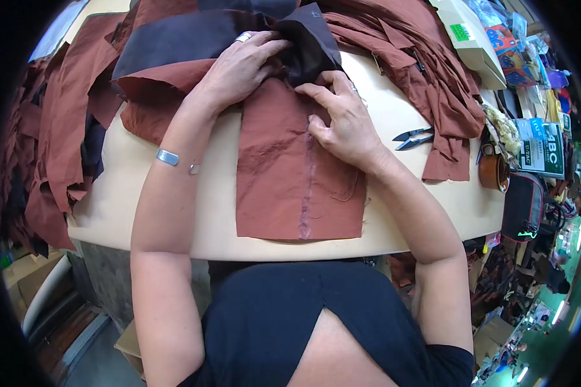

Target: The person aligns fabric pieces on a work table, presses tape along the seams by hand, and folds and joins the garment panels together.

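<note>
A rust-brown fabric piece (271,180) with a lengthwise seam lies on the cream table, its lower end near the front edge. Dark navy fabric (174,42) is bunched at its upper end. My left hand (248,68) has its fingers curled into the dark folds, and what they grip is partly hidden. On the right, my right hand (342,119) rests on the brown fabric beside the seam, thumb and index finger bent toward each other with a gap between them. Black-handled snips (414,138) lie to the right of that hand.
Piles of brown fabric lie at the left (77,122) and upper right (407,71) of the table (155,226). A cardboard box (471,45), a brown tape roll (494,169) and a black pouch (523,206) line the right side.
</note>
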### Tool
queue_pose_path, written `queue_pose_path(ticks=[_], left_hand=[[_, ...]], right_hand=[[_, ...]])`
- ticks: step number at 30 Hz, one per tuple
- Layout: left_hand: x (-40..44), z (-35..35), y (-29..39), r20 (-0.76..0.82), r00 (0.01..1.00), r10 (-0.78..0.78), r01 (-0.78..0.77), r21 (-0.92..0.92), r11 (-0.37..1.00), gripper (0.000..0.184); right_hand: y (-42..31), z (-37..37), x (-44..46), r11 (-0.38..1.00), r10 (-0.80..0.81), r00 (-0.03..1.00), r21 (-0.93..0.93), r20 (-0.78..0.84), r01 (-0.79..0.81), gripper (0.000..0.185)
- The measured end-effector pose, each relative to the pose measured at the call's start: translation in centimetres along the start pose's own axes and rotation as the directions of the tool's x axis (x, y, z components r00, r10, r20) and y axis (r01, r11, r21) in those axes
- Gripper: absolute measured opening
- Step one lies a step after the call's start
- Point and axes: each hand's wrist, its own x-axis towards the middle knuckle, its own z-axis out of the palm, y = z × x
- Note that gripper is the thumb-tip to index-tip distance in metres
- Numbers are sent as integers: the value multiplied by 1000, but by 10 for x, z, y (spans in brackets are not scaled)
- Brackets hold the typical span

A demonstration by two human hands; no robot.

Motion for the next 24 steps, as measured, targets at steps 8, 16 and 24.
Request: queue_pose_path(ticks=[8, 16, 24], left_hand=[[1, -1, 1, 24, 999, -26, 26, 9, 1000, 44], [0, 1, 2, 36, 998, -55, 54, 6, 998, 43], [0, 3, -1, 4, 1000, -2, 2, 20, 1000, 44]], right_hand=[[-3, 0, 7, 996, 65, 996, -70, 63, -60, 46], [5, -1, 1, 990, 31, 999, 137, 23, -34, 34], [5, 4, -8, 993, -76, 996, 88, -47, 80, 28]])
